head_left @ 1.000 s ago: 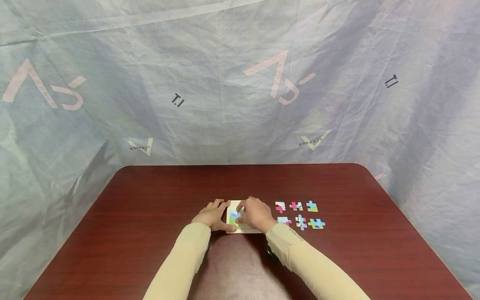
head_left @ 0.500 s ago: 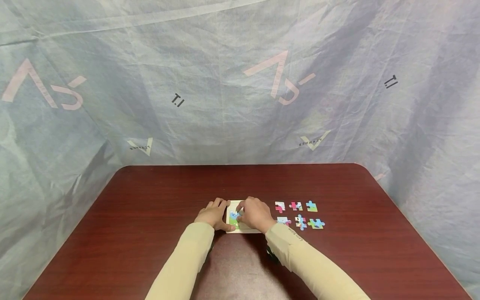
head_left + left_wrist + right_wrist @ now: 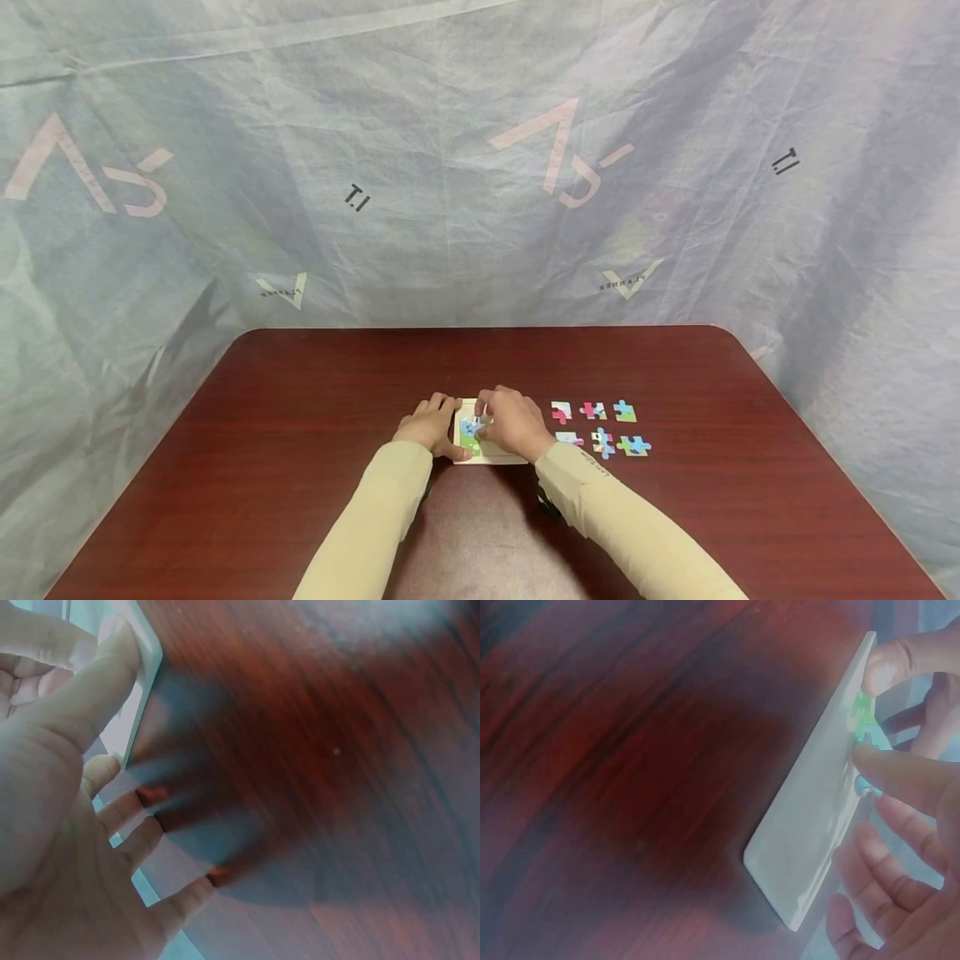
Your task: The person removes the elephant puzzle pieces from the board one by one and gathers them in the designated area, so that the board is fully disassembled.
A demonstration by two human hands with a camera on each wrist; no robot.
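Observation:
A pale puzzle tray point(image 3: 491, 458) lies flat on the table. Blue and green puzzle pieces point(image 3: 469, 447) sit at its left side. At the tray's left edge rests my left hand point(image 3: 426, 427), fingers spread toward the far corner. Its thumb point(image 3: 112, 656) presses on the near-left corner in the left wrist view. Over the middle of the tray, my right hand point(image 3: 516, 423) has its thumb and forefinger around a small blue puzzle piece point(image 3: 864, 785). In the right wrist view these fingers partly cover that piece, and its other fingers are bent. My right hand hides much of the tray.
To the right of the tray lie several loose jigsaw pieces in two rows, among them a red-and-white one point(image 3: 561, 412) and a blue-and-green one point(image 3: 633, 446). The dark red table point(image 3: 300, 433) ends at a grey cloth curtain point(image 3: 442, 233) behind.
My right hand has lifted and shifted slightly, and more of the blue pieces shows beside its fingertips. My left hand stays at the tray's edge, its wrist moved a little to the right.

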